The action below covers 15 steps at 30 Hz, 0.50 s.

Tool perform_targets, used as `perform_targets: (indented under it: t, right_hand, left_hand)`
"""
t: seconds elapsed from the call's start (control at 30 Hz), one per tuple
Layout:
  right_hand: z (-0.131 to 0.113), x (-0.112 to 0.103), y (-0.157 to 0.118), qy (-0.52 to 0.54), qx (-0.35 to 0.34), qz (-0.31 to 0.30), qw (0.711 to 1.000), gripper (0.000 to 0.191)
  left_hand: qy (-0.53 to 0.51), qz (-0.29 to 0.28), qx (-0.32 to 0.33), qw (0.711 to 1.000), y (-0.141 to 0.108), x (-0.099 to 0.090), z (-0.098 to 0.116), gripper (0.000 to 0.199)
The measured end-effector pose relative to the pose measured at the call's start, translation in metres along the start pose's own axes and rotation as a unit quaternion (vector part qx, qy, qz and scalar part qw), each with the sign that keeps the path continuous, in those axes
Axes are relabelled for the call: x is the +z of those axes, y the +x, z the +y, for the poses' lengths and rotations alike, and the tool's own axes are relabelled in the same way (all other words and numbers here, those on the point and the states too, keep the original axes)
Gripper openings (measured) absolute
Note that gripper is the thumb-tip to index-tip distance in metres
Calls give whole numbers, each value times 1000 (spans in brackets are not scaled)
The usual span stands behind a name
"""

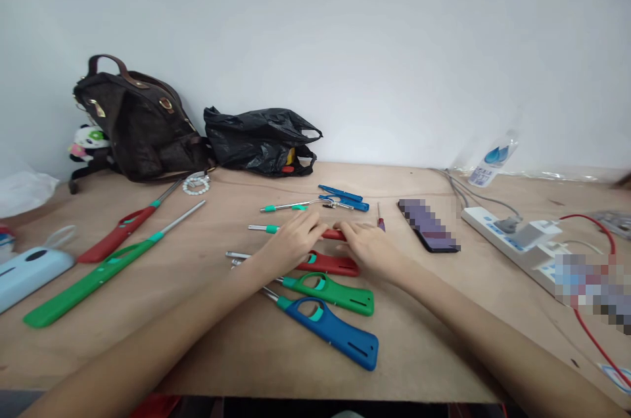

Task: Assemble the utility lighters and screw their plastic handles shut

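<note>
My left hand and my right hand meet at the middle of the wooden table. Both are closed on a red long-neck lighter whose metal tube points left. Just in front of them lie three more lighters side by side: a red one, a green one and a blue one. Behind the hands rest loose blue lighter parts, a metal tube with a teal collar and a small red screwdriver.
At the left lie a long green lighter, a long red lighter and a light blue case. A brown bag and a black plastic bag sit by the wall. A phone, a power strip and a red wire are on the right.
</note>
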State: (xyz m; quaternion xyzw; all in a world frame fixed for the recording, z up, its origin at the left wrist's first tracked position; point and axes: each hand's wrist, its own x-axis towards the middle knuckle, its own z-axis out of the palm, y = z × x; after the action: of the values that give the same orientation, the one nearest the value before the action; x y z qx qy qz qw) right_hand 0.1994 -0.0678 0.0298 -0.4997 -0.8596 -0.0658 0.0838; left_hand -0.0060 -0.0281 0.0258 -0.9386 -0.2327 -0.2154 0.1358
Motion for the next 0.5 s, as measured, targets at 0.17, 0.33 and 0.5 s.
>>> perform_targets:
  t: [0.17,0.33,0.5]
  right_hand:
    - [-14,10,-1,-18,27,-15,999,10]
    - [-12,9,0,-30,13,-14,999,11]
    - [0,1,1,-59,26,3,998,12]
  left_hand:
    - [-16,43,15,999,4,0,23,23]
    - [-56,52,-23,997,5,-8,28,20]
    - [-16,52,-66,996,3,-21,0,38]
